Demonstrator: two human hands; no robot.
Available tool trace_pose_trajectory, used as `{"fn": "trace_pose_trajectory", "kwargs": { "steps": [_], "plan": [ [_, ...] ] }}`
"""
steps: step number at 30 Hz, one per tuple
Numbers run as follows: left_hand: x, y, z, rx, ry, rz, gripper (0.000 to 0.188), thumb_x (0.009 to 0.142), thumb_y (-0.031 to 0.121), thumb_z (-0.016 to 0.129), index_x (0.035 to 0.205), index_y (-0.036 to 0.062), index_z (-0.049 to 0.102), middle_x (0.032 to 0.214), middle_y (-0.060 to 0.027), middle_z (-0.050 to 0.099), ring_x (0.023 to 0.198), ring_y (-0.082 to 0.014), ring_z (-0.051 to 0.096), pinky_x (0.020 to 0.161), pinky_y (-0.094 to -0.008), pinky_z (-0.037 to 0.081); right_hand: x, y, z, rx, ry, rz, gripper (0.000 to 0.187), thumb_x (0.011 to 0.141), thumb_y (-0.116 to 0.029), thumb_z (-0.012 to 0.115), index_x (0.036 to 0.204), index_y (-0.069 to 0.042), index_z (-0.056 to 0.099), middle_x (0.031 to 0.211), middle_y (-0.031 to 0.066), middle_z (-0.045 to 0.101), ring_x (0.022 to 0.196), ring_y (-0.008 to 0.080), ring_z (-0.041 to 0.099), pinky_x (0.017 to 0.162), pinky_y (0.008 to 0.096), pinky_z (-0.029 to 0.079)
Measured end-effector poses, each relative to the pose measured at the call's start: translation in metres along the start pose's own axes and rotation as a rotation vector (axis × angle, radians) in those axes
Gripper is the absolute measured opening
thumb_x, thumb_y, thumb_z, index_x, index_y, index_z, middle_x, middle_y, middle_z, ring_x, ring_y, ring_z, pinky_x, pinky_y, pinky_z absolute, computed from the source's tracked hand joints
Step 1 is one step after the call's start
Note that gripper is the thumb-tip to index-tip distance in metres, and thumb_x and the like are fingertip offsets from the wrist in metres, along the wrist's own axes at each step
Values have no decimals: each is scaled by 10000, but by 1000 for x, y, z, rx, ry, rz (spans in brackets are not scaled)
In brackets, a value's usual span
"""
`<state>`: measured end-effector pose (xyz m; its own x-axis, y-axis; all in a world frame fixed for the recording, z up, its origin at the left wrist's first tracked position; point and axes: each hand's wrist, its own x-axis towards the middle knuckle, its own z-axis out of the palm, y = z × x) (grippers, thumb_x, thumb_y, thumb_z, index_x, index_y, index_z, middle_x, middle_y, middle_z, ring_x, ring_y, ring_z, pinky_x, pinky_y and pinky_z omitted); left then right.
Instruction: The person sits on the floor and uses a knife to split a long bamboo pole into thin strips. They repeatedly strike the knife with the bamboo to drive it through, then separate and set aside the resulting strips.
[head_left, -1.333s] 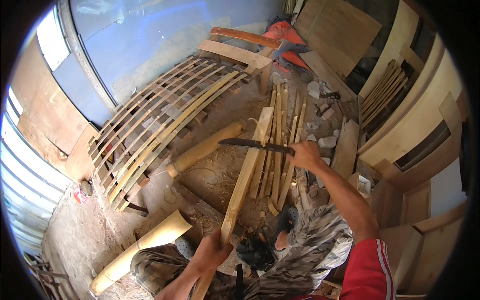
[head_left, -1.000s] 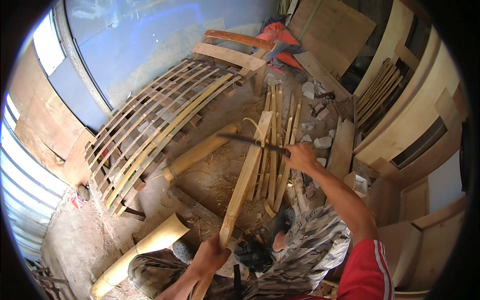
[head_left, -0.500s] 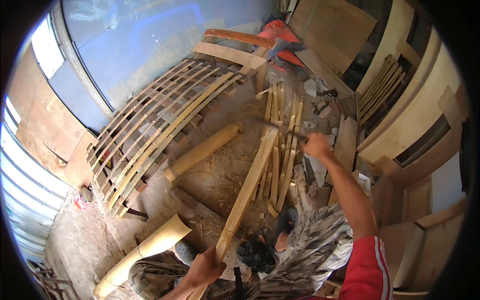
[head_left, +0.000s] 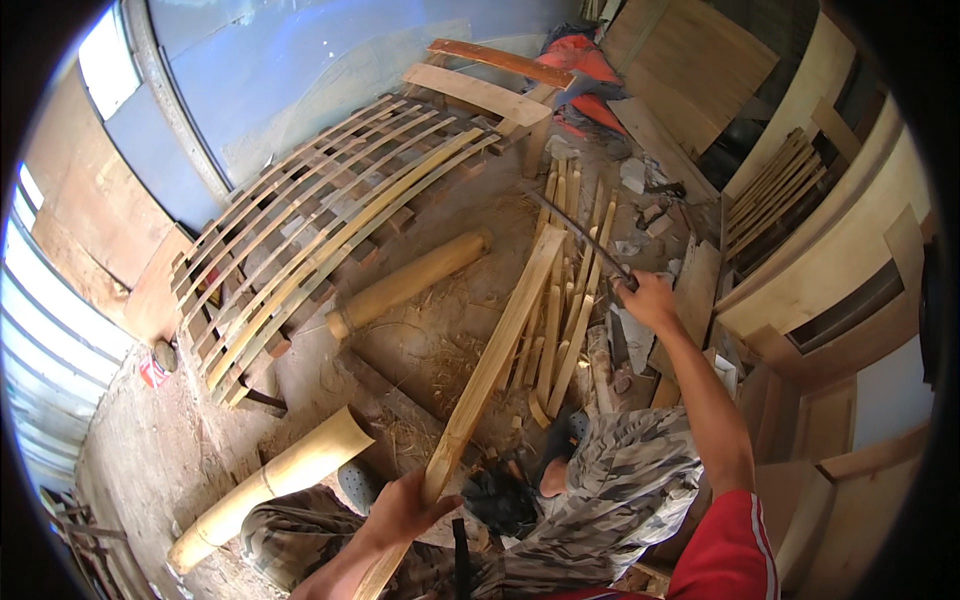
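My left hand (head_left: 405,512) is closed around the near part of a long, split bamboo strip (head_left: 495,370). The strip slants away from my lap, its squared far end above a heap of thin bamboo slats (head_left: 575,325). In my right hand (head_left: 648,298) is the dark handle of a long knife (head_left: 583,232). Its narrow blade points up and to the left, beyond the strip's far end and seemingly apart from it. A half-round bamboo piece (head_left: 270,490) lies by my left leg, and a bamboo pole section (head_left: 410,283) rests on the floor farther off.
At the left stands a low slatted bamboo frame (head_left: 330,230) with a wooden headboard (head_left: 480,90). Wooden panels and furniture parts (head_left: 830,270) line the right side. Shavings (head_left: 400,375) litter the floor, and a black bag-like item (head_left: 500,500) lies between my feet.
The knife has swung from near the strip's far end to up and beyond it; its blurred blade now looks sharp. My left hand still grips the strip. The whole view has shifted slightly.
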<state>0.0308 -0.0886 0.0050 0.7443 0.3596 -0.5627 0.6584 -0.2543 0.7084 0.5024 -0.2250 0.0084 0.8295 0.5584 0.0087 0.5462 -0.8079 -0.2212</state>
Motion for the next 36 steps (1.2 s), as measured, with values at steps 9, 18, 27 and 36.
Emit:
{"fn": "trace_pose_trajectory", "kwargs": {
  "steps": [9,18,27,36],
  "plan": [
    [4,11,-15,-578,-121,119,269,1042,253,439,1228,59,454,909,-55,683,628,-76,581,532,-238,500,-102,-99,-12,-27,-191,-421,317,844,-438,685,968,-146,684,717,89,651,680,287,662,581,434,491],
    [10,13,2,-1022,-194,59,174,1037,244,466,1193,170,443,705,66,401,516,-38,357,462,-198,313,-177,-130,38,197,38,-802,240,635,-247,799,749,-115,634,628,61,621,550,255,635,510,397,480],
    [15,26,6,-910,28,75,258,1022,217,472,1266,153,418,709,52,425,514,-44,388,444,-213,342,-166,-143,64,207,33,-886,221,724,-329,736,787,-128,668,619,64,622,569,283,641,520,433,482],
    [17,31,7,-794,76,83,360,1002,194,467,1349,115,416,745,17,497,513,-60,434,447,-238,381,-149,-146,70,295,63,-808,227,723,-327,729,718,-115,648,577,75,597,550,284,630,500,463,453]
  ]
}}
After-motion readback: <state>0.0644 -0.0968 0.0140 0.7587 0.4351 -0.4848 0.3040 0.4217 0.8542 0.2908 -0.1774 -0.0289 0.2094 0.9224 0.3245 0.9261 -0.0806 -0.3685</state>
